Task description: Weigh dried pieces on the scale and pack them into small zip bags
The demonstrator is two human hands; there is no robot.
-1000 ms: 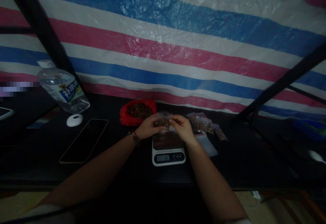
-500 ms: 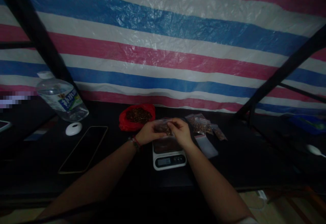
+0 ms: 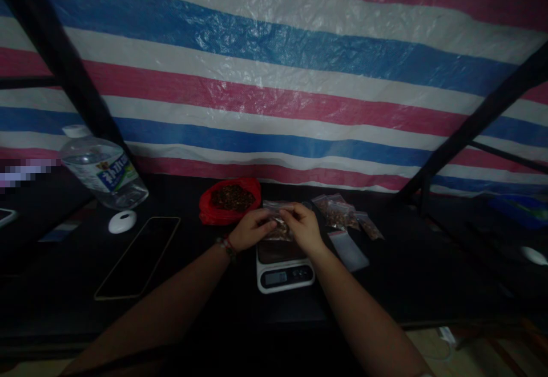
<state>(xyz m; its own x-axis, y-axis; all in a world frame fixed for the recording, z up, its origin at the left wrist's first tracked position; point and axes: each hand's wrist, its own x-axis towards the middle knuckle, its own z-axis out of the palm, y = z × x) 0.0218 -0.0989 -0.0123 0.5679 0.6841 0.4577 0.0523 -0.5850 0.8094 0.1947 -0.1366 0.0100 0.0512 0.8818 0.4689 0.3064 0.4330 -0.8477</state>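
Between my two hands, above the digital scale (image 3: 286, 279), is a small clear zip bag (image 3: 280, 232) with brownish bits in it. My left hand (image 3: 252, 229) grips the bag's left side, thumb in front. The fingers of my right hand (image 3: 303, 225) pinch its upper right edge. Left of the bag sits an open red plastic bag (image 3: 208, 208) holding dark brown, seed-like bits (image 3: 233, 199). Several filled zip bags (image 3: 340, 215) lie in a pile to the right. An unfilled zip bag (image 3: 350, 251) lies flat near my right wrist.
On the left stand a large plastic bottle (image 3: 105, 168), a white rounded object (image 3: 122, 222) and a phone (image 3: 139, 257), all on the black table (image 3: 205, 308). Black frame posts (image 3: 64, 63) slant up at both sides before a striped sheet (image 3: 274, 97). A blue item (image 3: 518, 210) is far right.
The zip bag now hangs slightly lower and shows more of its front between my hands. Both hands keep their grip. The whole view has shifted slightly.
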